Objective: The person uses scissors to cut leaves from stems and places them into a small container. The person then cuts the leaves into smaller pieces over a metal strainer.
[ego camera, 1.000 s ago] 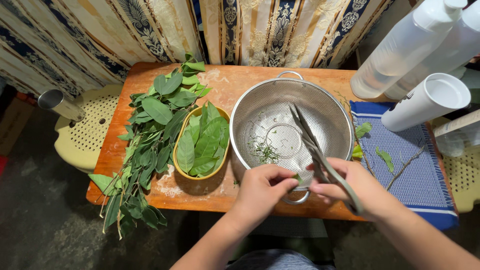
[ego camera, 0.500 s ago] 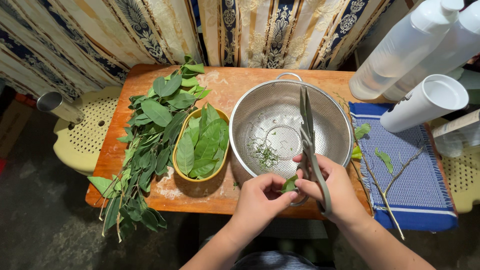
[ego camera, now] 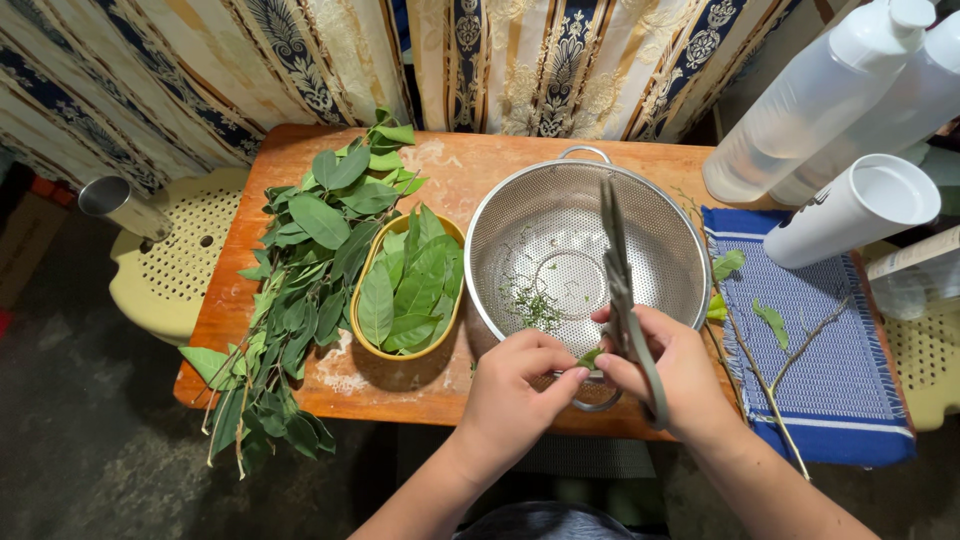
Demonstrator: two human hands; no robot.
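Note:
My right hand (ego camera: 672,372) grips grey scissors (ego camera: 621,282), whose closed blades point away from me over a steel colander (ego camera: 586,262). My left hand (ego camera: 515,390) pinches a small green leaf piece (ego camera: 590,356) at the colander's near rim, fingertips touching the right hand. Fine green shreds (ego camera: 532,304) lie in the colander's bottom. A yellow oval bowl (ego camera: 407,285) of whole leaves sits to the left on the wooden table (ego camera: 457,175).
A heap of leafy branches (ego camera: 305,275) covers the table's left side. A blue cloth (ego camera: 812,340) on the right carries bare twigs and stray leaves. White bottles (ego camera: 835,95) and a white cup (ego camera: 855,210) stand at right. A metal cup (ego camera: 120,205) rests on a yellow stool.
The scissors swung from slanting left to pointing almost straight away from me. Both hands stay together at the colander's near rim.

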